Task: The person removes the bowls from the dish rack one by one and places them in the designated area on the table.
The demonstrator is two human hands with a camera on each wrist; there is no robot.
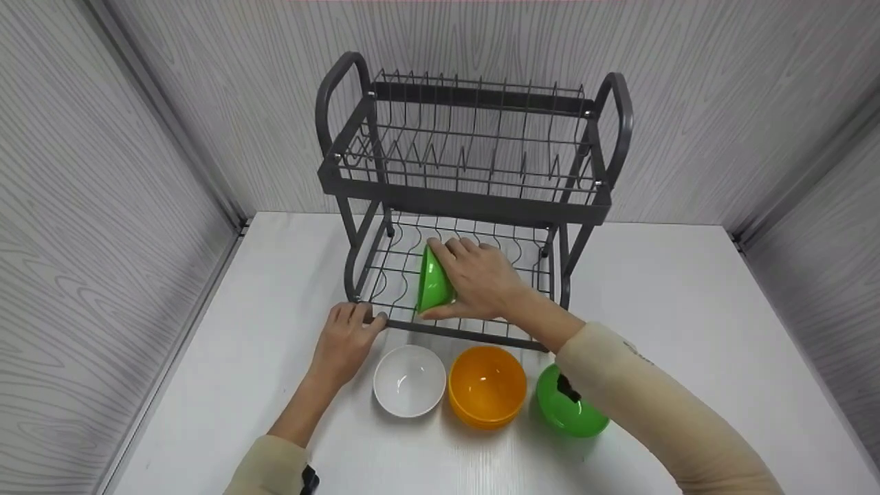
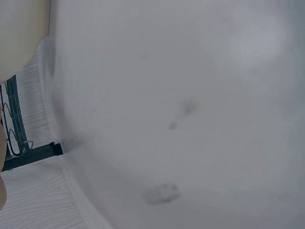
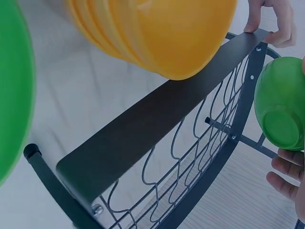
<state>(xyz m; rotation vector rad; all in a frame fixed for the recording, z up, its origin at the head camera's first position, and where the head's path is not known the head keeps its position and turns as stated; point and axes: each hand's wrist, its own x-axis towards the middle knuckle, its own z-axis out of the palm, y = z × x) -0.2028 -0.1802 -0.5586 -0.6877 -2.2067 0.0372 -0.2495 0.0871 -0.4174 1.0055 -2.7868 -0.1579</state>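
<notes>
A green bowl (image 1: 434, 280) is gripped by my right hand (image 1: 481, 280), thumb on the near side and fingers over the far rim. The bowl is tipped on its side above the lower tier of a dark two-tier dish rack (image 1: 467, 199). In the right wrist view the held green bowl (image 3: 281, 105) shows its round foot. My left hand (image 1: 347, 340) holds the front left corner of the lower tier, thumb and fingers about the bar. Whether the bowl touches the wires, I cannot tell.
In front of the rack stand a white bowl (image 1: 410, 381), a stack of orange bowls (image 1: 487, 386) and another green bowl (image 1: 574, 405), partly covered by the right sleeve. Panelled walls (image 1: 124, 206) enclose the white table (image 1: 660, 302).
</notes>
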